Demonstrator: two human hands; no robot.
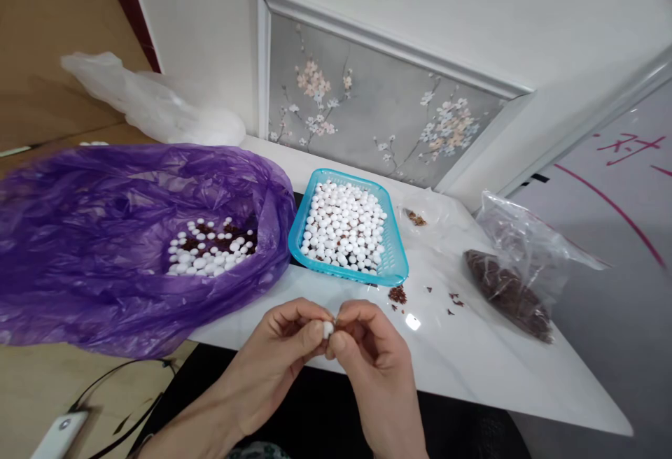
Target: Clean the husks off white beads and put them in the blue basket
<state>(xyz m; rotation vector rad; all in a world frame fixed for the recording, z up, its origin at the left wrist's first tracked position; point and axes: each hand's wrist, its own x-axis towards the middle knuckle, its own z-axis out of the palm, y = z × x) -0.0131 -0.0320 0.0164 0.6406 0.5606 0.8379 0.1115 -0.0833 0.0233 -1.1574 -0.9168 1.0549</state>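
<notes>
My left hand (286, 347) pinches a small white ball (328, 329) between thumb and fingers, in front of the blue basket. Touching the same ball from the other side, my right hand (370, 354) has its thumb and fingertips pressed together; anything else between them is too small to tell. The blue plastic basket (396, 249) holds a heap of white balls (344, 224). To its left, a purple plastic bag (105, 235) lies open with more white balls (202, 263) and dark brown bits inside. A small pile of reddish-brown bits (397, 295) lies between basket and right hand.
A clear bag of brown material (509, 294) rests on the white table (472, 368) at the right. Behind the basket are a small clear bag (420, 217) and a framed flower picture (367, 102). A white plastic bag (157, 109) sits back left, and a white device with cables (60, 434) lower left.
</notes>
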